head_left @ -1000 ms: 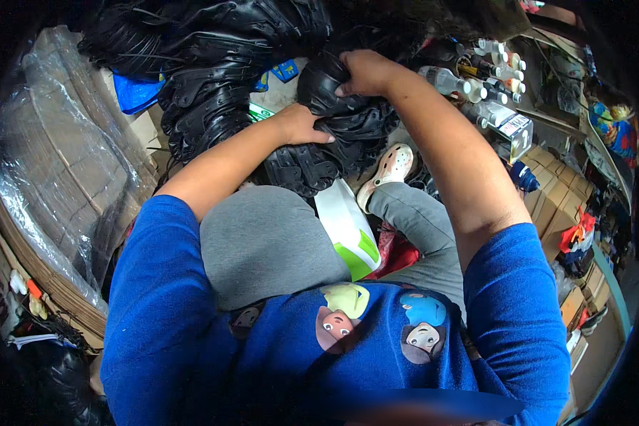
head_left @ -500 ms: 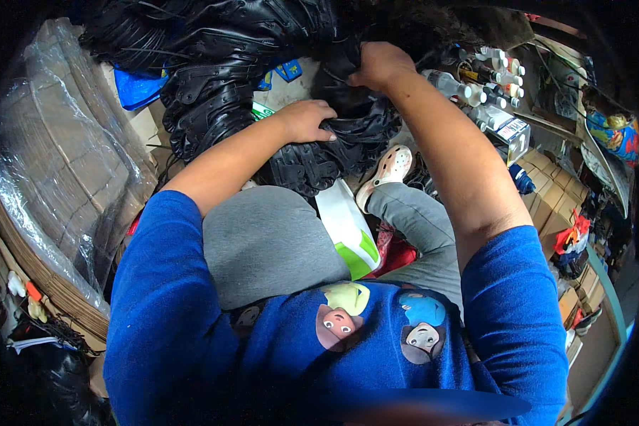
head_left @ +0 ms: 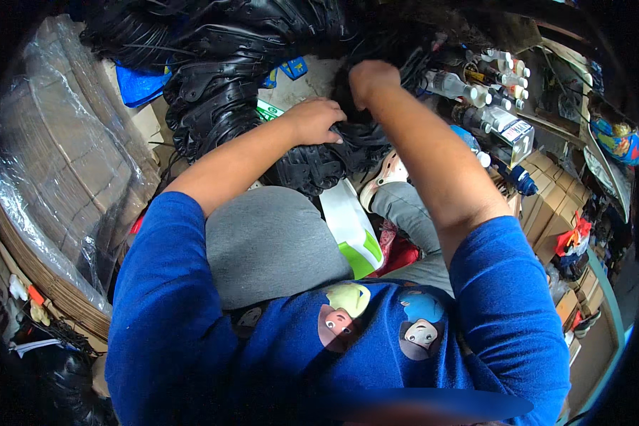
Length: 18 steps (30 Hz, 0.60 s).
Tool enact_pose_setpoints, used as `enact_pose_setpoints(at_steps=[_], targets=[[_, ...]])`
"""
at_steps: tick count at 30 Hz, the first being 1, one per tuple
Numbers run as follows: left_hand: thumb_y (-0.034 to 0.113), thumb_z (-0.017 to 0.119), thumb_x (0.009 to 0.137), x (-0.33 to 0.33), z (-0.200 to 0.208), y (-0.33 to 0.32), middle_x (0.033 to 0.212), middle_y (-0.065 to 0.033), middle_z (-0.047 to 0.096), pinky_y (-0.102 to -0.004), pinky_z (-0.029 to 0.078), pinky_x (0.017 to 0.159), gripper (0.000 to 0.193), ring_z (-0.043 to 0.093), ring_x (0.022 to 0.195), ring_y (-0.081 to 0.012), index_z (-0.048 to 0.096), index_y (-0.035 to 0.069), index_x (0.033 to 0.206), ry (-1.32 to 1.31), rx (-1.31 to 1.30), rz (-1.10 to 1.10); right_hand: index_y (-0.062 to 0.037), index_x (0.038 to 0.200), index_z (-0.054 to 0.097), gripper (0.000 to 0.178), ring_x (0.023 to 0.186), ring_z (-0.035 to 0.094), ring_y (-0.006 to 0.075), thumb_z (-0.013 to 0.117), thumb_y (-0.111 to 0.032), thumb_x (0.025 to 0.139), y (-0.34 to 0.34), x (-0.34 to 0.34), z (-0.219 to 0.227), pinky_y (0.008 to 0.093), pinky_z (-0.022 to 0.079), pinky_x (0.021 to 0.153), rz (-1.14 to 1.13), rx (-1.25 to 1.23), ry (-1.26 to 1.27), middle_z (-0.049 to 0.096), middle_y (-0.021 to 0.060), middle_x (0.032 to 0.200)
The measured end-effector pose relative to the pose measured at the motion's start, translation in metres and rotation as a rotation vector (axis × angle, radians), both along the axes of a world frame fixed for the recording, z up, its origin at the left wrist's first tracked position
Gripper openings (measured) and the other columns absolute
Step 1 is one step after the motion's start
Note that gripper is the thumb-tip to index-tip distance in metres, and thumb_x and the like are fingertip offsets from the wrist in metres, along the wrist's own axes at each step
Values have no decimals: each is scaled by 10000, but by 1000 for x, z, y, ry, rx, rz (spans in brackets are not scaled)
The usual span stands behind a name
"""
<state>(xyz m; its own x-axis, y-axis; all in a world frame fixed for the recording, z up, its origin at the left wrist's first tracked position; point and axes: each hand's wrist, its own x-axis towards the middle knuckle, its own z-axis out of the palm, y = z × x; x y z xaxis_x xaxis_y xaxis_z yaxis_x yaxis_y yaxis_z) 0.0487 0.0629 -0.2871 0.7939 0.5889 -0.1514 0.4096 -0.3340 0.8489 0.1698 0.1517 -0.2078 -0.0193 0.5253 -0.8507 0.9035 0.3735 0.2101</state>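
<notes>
A long curved row of black leathery pieces with eyelets, which look like shoe uppers [head_left: 220,89], is packed together in front of me. My left hand [head_left: 317,121] rests on the near end of the row, thumb and fingers closed about a black edge. Just beyond it to the right, my right hand [head_left: 373,79] is bent down into the dark pieces. It is slightly blurred, and its fingers are hidden behind the hand. Between my legs stands a white and green plastic container [head_left: 349,216].
Plastic bottles [head_left: 451,85] and a small box [head_left: 511,135] stand at the right, near stacked cardboard [head_left: 550,188]. Plastic-wrapped cardboard [head_left: 64,149] fills the left side. A blue bag [head_left: 138,85] lies behind the row, and small blue packets [head_left: 293,68] lie on the floor.
My right hand has moved slightly down and left, and its forearm has swung left, uncovering more bottles. The left hand has shifted a little to the right, still on the black pieces.
</notes>
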Motion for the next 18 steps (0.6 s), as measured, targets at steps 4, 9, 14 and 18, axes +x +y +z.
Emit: enact_pose_setpoints(at_steps=[4,9,14,18], targets=[[202,633,704,0,16,21,966,-159,552,-389,439,797,307,527,929,-344,581,30,953,-118,-77,288,-65,956,661,395,966,603,261,746,-246,616,-14,13,-20,343,493,803,-94,-28,-15,624,130,1034],[84,563,726,26,4,38,1069,-122,567,-315,462,717,512,559,835,-218,410,45,1212,-374,-504,591,-18,965,634,457,891,611,302,676,-375,682,12,40,-25,357,471,796,-68,-117,226,633,164,966],[88,592,745,48,-3,57,1109,-115,564,-284,455,747,618,554,892,-169,313,50,1295,-199,-426,376,-9,860,615,179,666,578,156,650,-154,762,26,123,-80,271,487,646,-402,65,742,614,64,769],[226,660,751,39,-32,67,1066,-97,599,-306,432,819,476,569,952,-189,493,53,1161,-185,-400,425,-9,923,594,174,687,576,146,627,-132,804,20,70,-33,249,491,637,-1206,53,935,601,48,788]])
